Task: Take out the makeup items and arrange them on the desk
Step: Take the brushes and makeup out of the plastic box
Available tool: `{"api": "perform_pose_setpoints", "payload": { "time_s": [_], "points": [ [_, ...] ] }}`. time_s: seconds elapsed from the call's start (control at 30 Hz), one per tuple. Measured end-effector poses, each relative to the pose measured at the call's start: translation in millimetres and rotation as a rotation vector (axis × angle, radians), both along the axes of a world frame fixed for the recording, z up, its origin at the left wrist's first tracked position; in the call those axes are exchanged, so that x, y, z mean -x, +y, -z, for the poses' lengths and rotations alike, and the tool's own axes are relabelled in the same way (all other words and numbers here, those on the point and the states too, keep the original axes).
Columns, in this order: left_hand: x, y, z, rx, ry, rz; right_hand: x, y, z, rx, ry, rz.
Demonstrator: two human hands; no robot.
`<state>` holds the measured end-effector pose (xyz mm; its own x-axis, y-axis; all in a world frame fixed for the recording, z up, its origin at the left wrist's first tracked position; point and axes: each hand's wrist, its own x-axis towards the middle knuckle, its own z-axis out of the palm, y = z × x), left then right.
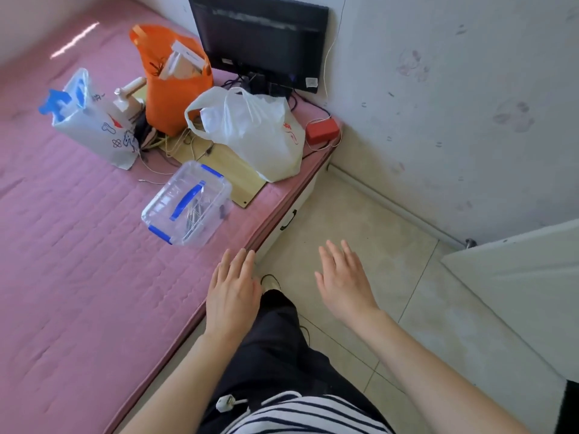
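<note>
A person stands beside a bed [78, 245] with a pink quilted cover, seen from a head camera looking down.

Hidden or unclear: the contents of the clear box [187, 204] are hard to make out through its plastic; only a few thin, dark, stick-like items show at its 5 o'clock side. The monitor [260, 39] at 12 o'clock is cut off at the top. What fills the white bag [257, 133] is hidden. The orange bag [175, 79] shows only the tops of pale packets.

The box is a see-through plastic case with a blue carry handle on its lid and blue clips at both ends, lid on. It lies on the bed near its edge, at about 11 o'clock from the hands, and neither hand touches it.

The left hand [233, 292] hovers over the bed edge, fingers straight and spread, holding nothing. The right hand [343, 283] hovers over the tiled floor [360, 233], also flat and empty.

Writing: the white bag bears red print, too creased to read. A printed bag [91, 120] at 10 o'clock carries blue shapes and small drawings, illegible. A red block [322, 130] with a cable sits at 1 o'clock by the wall.
</note>
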<state>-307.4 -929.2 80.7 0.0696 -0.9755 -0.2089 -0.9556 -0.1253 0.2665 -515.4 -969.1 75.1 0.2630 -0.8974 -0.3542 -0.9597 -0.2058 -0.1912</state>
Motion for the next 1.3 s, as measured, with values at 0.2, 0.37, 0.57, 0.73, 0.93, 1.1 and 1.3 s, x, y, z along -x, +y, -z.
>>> {"api": "perform_pose_setpoints", "payload": {
  "time_s": [0.2, 0.37, 0.57, 0.73, 0.93, 1.1, 1.3],
  "points": [
    [-31.0, -57.6, 12.3, 0.008, 0.001, -0.113, -40.5, -84.3, 2.5, 0.021, -0.024, -0.103],
    [-60.7, -95.2, 15.2, 0.013, -0.024, -0.199, -84.8, -145.3, 4.6, 0.010, -0.048, -0.218],
    [-90.6, -118.2, 16.8, 0.018, -0.063, -0.347, -132.4, -196.9, 6.1, 0.008, -0.064, -0.399],
    [-106.9, -135.5, 26.2, 0.003, -0.060, -0.503, -163.2, -239.2, 11.7, -0.023, -0.071, -0.532],
    [-120.4, -160.4, 40.2, -0.036, -0.069, -0.657, -192.5, -291.0, 26.7, -0.068, -0.050, -0.720],
    [-130.4, -178.4, 59.5, -0.043, -0.061, -0.775, -216.6, -325.0, 45.5, -0.105, -0.067, -0.781],
    [-150.3, -184.4, 98.9, -0.099, -0.041, -0.859, -248.4, -343.0, 83.9, -0.147, -0.045, -0.832]
  ]
}}
